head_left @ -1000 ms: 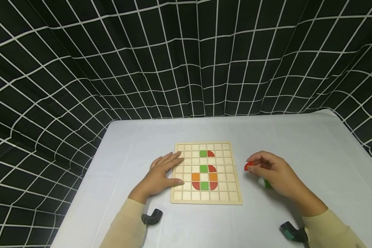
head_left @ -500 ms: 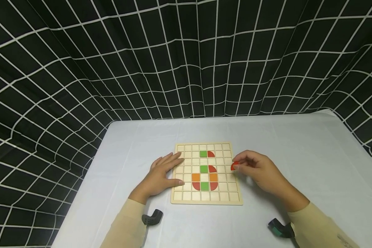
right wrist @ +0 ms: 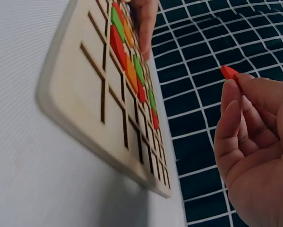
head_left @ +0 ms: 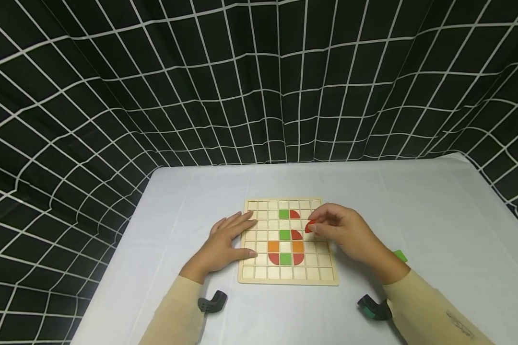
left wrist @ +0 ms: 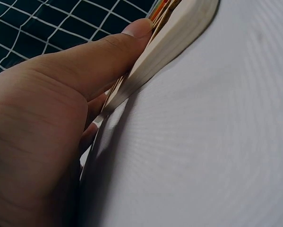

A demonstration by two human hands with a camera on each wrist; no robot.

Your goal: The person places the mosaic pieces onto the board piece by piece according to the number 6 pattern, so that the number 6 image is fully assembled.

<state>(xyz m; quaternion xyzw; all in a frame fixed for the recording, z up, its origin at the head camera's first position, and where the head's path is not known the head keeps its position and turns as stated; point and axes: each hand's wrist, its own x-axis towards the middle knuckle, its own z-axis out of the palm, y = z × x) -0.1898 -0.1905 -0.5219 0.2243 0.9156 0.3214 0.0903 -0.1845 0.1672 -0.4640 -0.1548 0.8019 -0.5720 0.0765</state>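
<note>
A wooden grid board (head_left: 259, 273) lies on the table with green and orange squares and red quarter-circle tiles set in its cells. My left hand (head_left: 222, 246) rests on the board's left edge, fingers spread and straight; its thumb (left wrist: 108, 54) touches the rim in the left wrist view. Above the board's right part, my right hand (head_left: 349, 232) pinches a red quarter-circle tile (head_left: 310, 226) between thumb and fingertips. In the right wrist view that red tile (right wrist: 229, 72) is held clear of the board.
On the white-covered table (head_left: 190, 191), a green square tile (head_left: 400, 256) lies right of the board, partly hidden by the right forearm. Dark wrist devices (head_left: 213, 302) sit by both sleeves. A black curtain (head_left: 259, 86) with white grid lines stands behind.
My right hand has moved left from beside the board to over its right part, carrying the red tile. The green square on the table shows again behind the wrist. My left hand stays put.
</note>
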